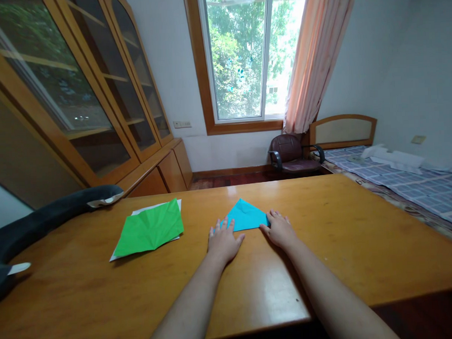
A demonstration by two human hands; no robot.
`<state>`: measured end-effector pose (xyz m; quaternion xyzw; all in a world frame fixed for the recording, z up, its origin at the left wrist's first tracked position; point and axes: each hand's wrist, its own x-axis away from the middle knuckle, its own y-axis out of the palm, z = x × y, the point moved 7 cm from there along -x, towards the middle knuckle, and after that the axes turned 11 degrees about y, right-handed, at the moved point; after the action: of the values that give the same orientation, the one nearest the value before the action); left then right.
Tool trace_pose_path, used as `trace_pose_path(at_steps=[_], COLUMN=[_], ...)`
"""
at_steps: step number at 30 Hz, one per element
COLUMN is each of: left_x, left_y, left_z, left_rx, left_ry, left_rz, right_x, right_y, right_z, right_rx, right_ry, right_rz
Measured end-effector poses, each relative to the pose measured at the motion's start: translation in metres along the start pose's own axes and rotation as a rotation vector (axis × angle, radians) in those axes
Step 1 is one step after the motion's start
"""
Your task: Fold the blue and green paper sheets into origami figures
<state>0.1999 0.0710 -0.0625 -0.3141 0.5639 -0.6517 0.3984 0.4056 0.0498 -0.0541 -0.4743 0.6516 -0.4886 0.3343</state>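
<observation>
A sheet of blue paper (246, 216), folded into a triangle, lies on the wooden table in front of me with its point facing away. My left hand (224, 242) rests palm down at its left corner, fingers spread and touching the paper. At the right corner lies my right hand (280, 229), fingers stretched over the edge and thumb apart at the near side. The paper's two lower corners are partly covered by my fingers.
Creased green paper (152, 229) lies on white paper (179, 205) at the table's left. A dark curved chair part (57, 207) juts in at the far left. Beyond the table (325, 255) stand a brown armchair (288, 150), a bed (381, 169) and a glass-fronted cabinet (135, 113).
</observation>
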Motion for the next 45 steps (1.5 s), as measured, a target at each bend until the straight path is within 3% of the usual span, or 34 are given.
trace_pose_path(at_steps=[2,4,7,11,16,26,33,45], left_x=[0.0,0.0,0.001,0.001,-0.002,-0.004,-0.004,-0.002], left_y=[-0.001,-0.002,-0.005,-0.008,-0.002,0.004,0.01,0.007], left_z=[0.001,0.004,0.011,0.028,0.042,0.04,0.036,0.033], left_rx=[-0.003,-0.01,-0.012,0.021,0.08,0.106,0.056,0.06], left_ry=[-0.003,0.001,0.049,0.186,0.29,0.305,0.259,0.228], left_rz=[0.008,0.018,0.029,0.047,0.086,0.075,-0.006,-0.013], right_x=[0.005,0.015,0.031,0.04,0.032,0.025,0.024,0.019], right_y=[-0.01,-0.017,-0.015,-0.004,0.01,0.023,0.024,0.02], right_z=[-0.009,-0.027,-0.055,-0.069,-0.062,-0.053,-0.05,-0.037], right_rx=[0.006,-0.014,-0.053,-0.062,-0.049,0.022,0.05,0.037], right_ry=[-0.014,-0.129,-0.333,-0.421,-0.35,-0.272,-0.223,-0.042], right_rz=[0.14,0.251,0.25,0.201,0.107,-0.094,-0.099,-0.121])
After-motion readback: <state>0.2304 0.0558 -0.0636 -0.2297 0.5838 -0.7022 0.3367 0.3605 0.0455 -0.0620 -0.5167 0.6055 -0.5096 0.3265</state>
